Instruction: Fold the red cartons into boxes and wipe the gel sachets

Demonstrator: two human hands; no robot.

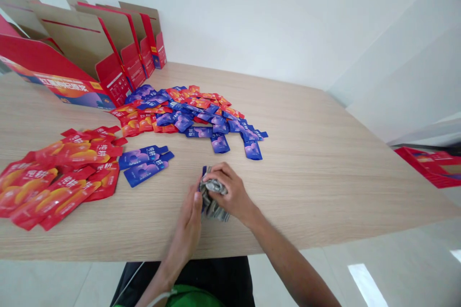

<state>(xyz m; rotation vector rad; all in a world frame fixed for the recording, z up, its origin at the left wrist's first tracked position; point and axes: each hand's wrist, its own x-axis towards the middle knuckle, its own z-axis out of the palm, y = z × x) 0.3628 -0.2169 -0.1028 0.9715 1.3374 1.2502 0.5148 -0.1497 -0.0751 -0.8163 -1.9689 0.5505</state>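
Note:
A stack of sachets (214, 207) stands on the table near its front edge, with silvery edges showing and a blue face on its left. My right hand (230, 189) wraps over the top of the stack from the right, fingers closed on it. Against the stack's left side presses my left hand (190, 208), thumb up and fingers held together. How many sachets are in the stack is hidden by my hands. To the left of it, two blue sachets (146, 163) lie side by side on the table.
A spread of mixed red and blue sachets (201, 110) covers the table's back middle. Larger red pouches (61, 168) are heaped at the left. Several open red cartons (86, 57) stand at the back left. A red box (428, 165) shows beyond the table's right edge.

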